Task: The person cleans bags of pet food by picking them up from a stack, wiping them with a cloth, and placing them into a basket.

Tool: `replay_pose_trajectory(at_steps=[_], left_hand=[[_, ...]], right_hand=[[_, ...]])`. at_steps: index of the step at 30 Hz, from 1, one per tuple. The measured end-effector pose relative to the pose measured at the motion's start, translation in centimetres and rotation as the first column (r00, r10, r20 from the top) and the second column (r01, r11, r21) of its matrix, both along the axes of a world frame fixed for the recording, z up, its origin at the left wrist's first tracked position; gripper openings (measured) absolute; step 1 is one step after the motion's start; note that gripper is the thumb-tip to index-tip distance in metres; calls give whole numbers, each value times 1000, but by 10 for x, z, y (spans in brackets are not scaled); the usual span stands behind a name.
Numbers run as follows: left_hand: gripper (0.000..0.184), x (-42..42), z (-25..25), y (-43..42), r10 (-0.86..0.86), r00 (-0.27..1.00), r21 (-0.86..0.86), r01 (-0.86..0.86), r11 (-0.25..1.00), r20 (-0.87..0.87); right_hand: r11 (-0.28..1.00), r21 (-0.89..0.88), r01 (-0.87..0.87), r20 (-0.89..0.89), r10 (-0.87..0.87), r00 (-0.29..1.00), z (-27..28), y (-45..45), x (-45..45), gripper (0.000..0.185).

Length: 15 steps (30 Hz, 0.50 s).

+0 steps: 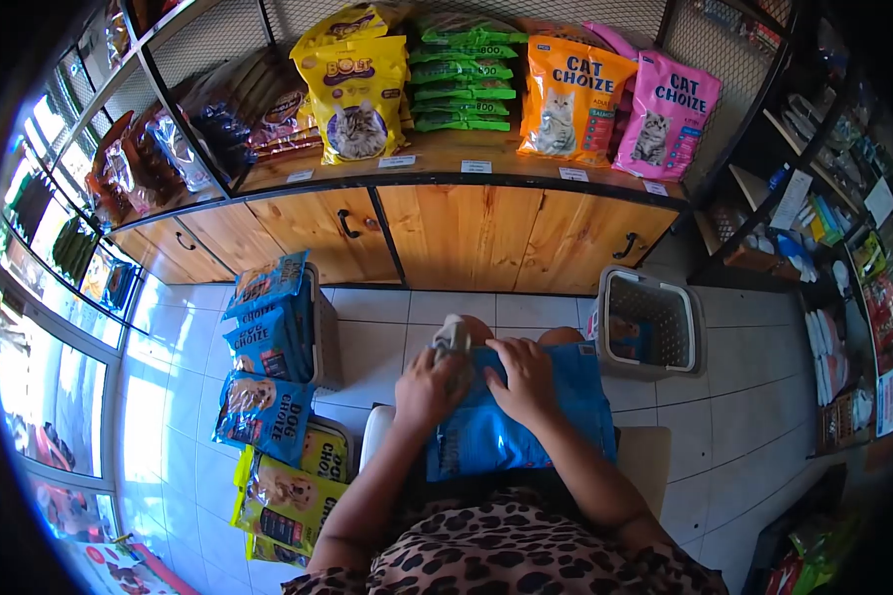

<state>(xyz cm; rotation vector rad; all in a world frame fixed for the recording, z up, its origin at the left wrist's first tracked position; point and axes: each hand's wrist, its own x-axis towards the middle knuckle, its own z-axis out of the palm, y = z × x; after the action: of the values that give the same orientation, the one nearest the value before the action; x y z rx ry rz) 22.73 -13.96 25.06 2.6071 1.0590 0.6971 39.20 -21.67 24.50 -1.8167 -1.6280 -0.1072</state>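
Across my lap lies a blue pet food bag [585, 397]; its print is mostly turned away or covered. My left hand [429, 390] is closed around a crumpled greyish cloth [452, 339], over the bag's upper left corner. With fingers spread, my right hand [522, 381] rests on the upper middle of the same bag. Part of the bag is hidden under my forearms.
Blue Dog Choize bags [258, 407] lean on a basket [325, 337] at left, above yellow bags [283, 496]. Another basket [700, 342] at right holds a blue packet. Ahead, a wooden cabinet [456, 233] carries cat food bags [575, 99].
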Motion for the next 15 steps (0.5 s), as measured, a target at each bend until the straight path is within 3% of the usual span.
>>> replay_pose_trajectory(at_steps=[2, 3, 5, 6, 8, 9, 10, 12, 13, 15], left_hand=[[25, -21, 22, -27, -45, 998, -341, 31, 940, -34], [27, -36, 23, -40, -83, 995, -526, 39, 850, -60], [23, -59, 30, -67, -284, 934, -525, 134, 840, -217], [28, -70, 39, -71, -424, 879, -680, 175, 712, -218], [33, -86, 60, -57, -629, 775, -808, 336, 484, -55], [36, -92, 56, -42, -582, 800, -842, 410, 350, 147], [33, -91, 54, -32, -441, 841, -727, 511, 459, 312], [32, -61, 58, -15, -26, 847, -628, 414, 659, 531], [34, -41, 50, 1, -10, 907, -408, 199, 891, 422], [37, -2, 18, 17, 16, 994, -132, -1, 991, 113]], right_hand=[[1000, -30, 4, 36, -2, 999, 2, -1, 0, 33], [999, -51, 4, 57, -1, 998, 3, -3, 1, 33], [999, -53, 14, 65, -10, 998, 1, -5, 3, 33], [999, -47, 19, 72, -15, 997, 0, -4, 3, 33], [999, -40, 30, 80, -26, 996, -3, -4, 0, 32], [999, -43, 31, 76, -28, 997, -5, -5, -2, 32], [999, -42, 29, 78, -26, 997, -6, -4, -3, 32], [999, -28, 28, 87, -25, 996, -6, -1, -4, 30], [999, -23, 29, 95, -27, 995, -5, -1, -5, 30], [999, -27, 35, 94, -32, 995, -6, -5, -6, 30]])
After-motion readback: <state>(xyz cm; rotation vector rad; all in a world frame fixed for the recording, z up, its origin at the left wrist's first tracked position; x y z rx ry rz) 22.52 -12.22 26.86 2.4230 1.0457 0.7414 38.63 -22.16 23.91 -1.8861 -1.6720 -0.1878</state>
